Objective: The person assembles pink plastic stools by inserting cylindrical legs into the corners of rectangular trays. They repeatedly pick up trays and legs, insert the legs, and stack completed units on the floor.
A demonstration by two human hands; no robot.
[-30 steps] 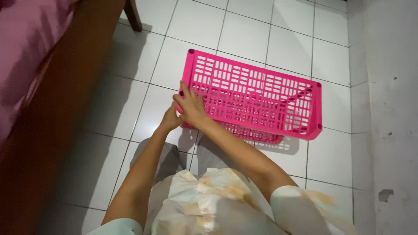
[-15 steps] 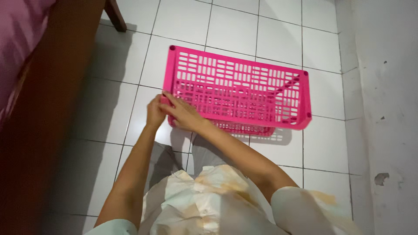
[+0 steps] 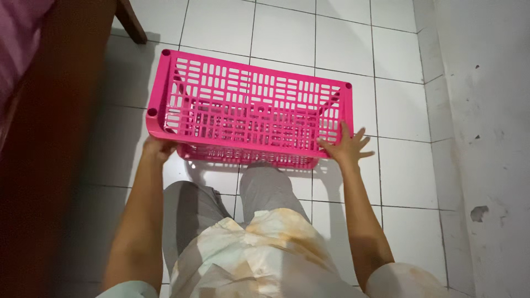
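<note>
A pink plastic crate [image 3: 248,107] with slotted walls is lifted off the white tiled floor, tilted so its slotted base faces me. My left hand [image 3: 157,148] grips its lower left corner from underneath. My right hand [image 3: 345,147] presses flat against its lower right corner with the fingers spread. Nothing shows inside the crate. My grey trousers and pale patterned shirt are below it.
A dark brown wooden bed frame [image 3: 49,138] with a leg [image 3: 131,22] runs along the left, pink bedding [image 3: 19,38] on top. A grey scuffed wall [image 3: 486,138] stands on the right. White floor tiles [image 3: 342,44] lie beyond the crate.
Both hands were together at the crate's near left side; now they are apart, one at each lower corner. The crate has risen and sits closer to me.
</note>
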